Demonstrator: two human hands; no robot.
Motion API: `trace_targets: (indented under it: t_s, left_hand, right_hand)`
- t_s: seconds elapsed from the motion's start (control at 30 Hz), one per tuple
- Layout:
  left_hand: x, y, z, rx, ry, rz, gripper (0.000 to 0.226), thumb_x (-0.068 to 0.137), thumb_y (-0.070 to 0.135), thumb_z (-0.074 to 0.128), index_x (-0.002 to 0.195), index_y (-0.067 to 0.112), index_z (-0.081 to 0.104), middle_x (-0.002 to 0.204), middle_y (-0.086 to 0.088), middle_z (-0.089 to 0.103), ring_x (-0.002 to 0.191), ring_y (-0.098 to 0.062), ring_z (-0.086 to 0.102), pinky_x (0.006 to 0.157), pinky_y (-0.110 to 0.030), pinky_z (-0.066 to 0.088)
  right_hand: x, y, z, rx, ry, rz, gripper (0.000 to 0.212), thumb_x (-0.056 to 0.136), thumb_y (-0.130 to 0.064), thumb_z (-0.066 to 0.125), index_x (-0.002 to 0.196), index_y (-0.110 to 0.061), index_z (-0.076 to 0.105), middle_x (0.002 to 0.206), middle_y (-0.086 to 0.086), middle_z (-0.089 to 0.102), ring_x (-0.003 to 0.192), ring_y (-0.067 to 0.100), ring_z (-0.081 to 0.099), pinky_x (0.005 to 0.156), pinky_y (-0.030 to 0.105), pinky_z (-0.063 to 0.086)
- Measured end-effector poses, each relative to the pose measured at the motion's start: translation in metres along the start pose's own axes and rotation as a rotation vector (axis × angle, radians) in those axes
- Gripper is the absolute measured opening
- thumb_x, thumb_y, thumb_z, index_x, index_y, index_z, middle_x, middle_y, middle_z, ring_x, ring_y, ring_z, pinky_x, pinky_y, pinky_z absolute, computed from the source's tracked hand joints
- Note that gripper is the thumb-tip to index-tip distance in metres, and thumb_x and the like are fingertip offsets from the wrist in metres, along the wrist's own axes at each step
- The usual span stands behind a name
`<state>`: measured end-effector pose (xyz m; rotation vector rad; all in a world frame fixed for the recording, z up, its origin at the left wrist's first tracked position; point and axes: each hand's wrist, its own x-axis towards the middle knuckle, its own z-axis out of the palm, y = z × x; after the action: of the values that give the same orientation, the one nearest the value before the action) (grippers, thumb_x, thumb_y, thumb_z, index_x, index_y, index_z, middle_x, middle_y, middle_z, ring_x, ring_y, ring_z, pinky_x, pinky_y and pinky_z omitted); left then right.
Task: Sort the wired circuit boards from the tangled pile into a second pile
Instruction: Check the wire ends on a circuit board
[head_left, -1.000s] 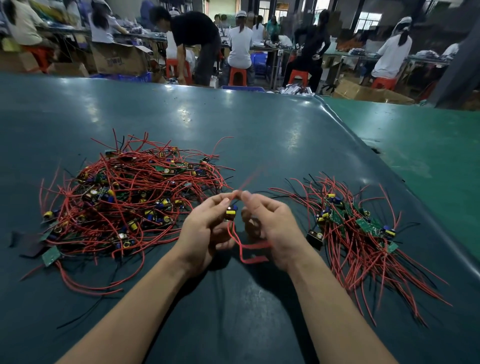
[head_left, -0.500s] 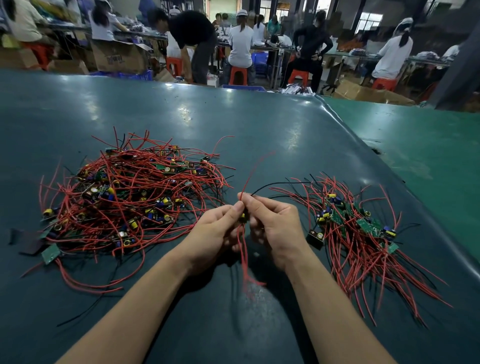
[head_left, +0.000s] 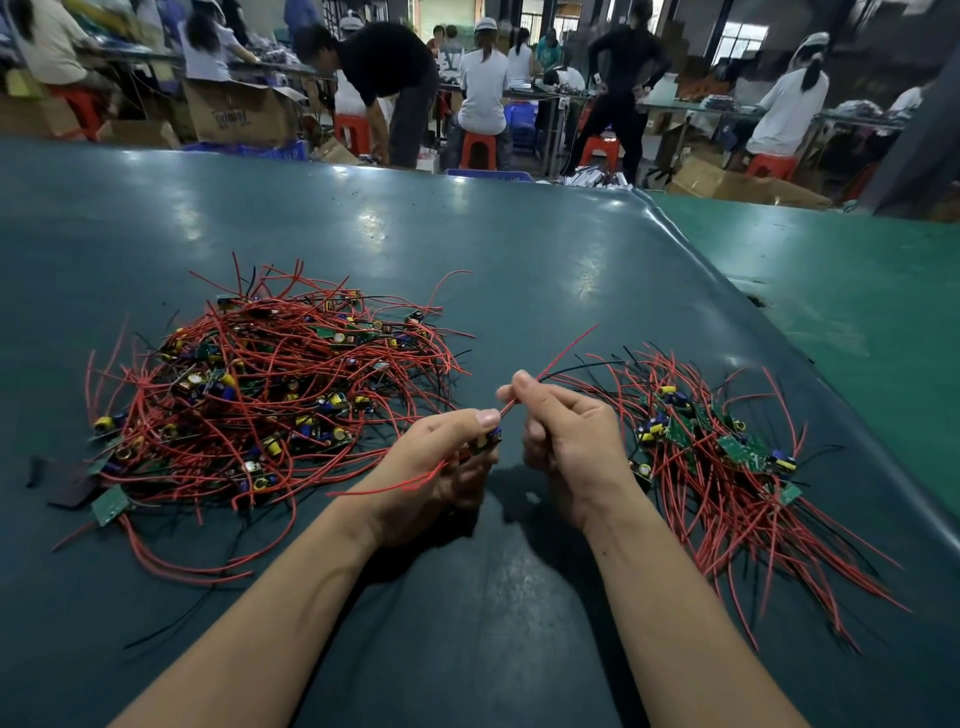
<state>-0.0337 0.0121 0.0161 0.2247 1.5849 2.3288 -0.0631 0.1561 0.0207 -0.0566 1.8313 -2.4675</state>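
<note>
Dark green tabletop (head_left: 519, 270), glossy, with two heaps of wired circuit boards and both hands between them.

At 9 o'clock from the hands: tangled pile (head_left: 270, 395), large and loose, red wires looping every way with a few black ones, small green boards with yellow and blue components buried among them. One bare green board (head_left: 110, 504) lying at the pile's 7 o'clock edge, beside a dark flat scrap (head_left: 70, 486).

At 3 o'clock from the hands: second pile (head_left: 727, 467), smaller, boards clustered toward its far end, red wires fanned out toward 5 o'clock.

Between the piles, held clear above the tabletop: one circuit board (head_left: 488, 439), small, blue and yellow parts showing, pinched under the thumb of the left hand (head_left: 441, 467). Left grip closed on that board, fingers curled beneath it. A red wire (head_left: 405, 486) trailing from under this hand toward 8 o'clock.

Right hand (head_left: 566, 441) just beside the left at 3 o'clock, its grip closed too: thumb and forefinger pinching a red lead (head_left: 563, 348) that rises from the board and runs on past the fingertips toward 1 o'clock. A black lead (head_left: 582, 368) leaving the same pinch, lower, toward 2 o'clock, over the near edge of the second pile.

Beyond the tabletop at 12 o'clock: workers at benches, red stools, cardboard boxes, all somewhat blurred.
</note>
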Motion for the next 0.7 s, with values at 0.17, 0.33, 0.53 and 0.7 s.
trace_targets:
  t_s: [0.17,0.33,0.53,0.7]
  left_hand:
    - [0.0033,-0.0023,-0.0008,0.003,-0.054,0.020,0.030,0.071,0.034,0.067,0.055,0.021,0.046,0.049,0.000,0.028,0.046,-0.013,0.022,0.046,-0.022,0.025]
    - [0.0041,-0.0032,-0.0029,0.010,-0.080,0.026,0.030,0.071,0.029,0.067,0.057,0.017,0.044,0.054,-0.002,0.024,0.049,-0.014,0.020,0.047,-0.023,0.024]
    - [-0.0015,0.0000,0.0015,0.039,-0.126,0.034,0.027,0.069,0.025,0.067,0.055,0.017,0.045,0.051,-0.001,0.027,0.048,-0.014,0.021,0.048,-0.026,0.018]
    - [-0.0039,0.0018,0.0027,0.030,-0.144,0.039,0.027,0.068,0.023,0.066,0.054,0.016,0.044,0.050,0.000,0.024,0.055,-0.024,0.011,0.050,-0.028,0.016]
  right_hand:
    - [0.0037,-0.0042,-0.0032,0.134,0.180,-0.021,0.032,0.095,-0.023,0.061,0.071,-0.005,0.070,0.042,-0.004,0.036,0.034,0.008,0.026,0.037,0.018,0.022]
    - [0.0049,-0.0057,0.0019,0.341,0.183,0.109,0.037,0.100,-0.022,0.053,0.068,-0.005,0.060,0.041,-0.005,0.031,0.033,0.007,0.025,0.034,0.017,0.021]
    - [0.0054,-0.0077,-0.0008,0.434,0.176,0.222,0.043,0.101,-0.027,0.047,0.064,-0.007,0.053,0.037,-0.007,0.028,0.028,0.005,0.022,0.030,0.014,0.018]
    - [0.0086,-0.0090,-0.0071,0.522,0.215,0.254,0.039,0.103,-0.027,0.045,0.069,-0.009,0.053,0.038,-0.008,0.028,0.029,0.004,0.022,0.030,0.014,0.018]
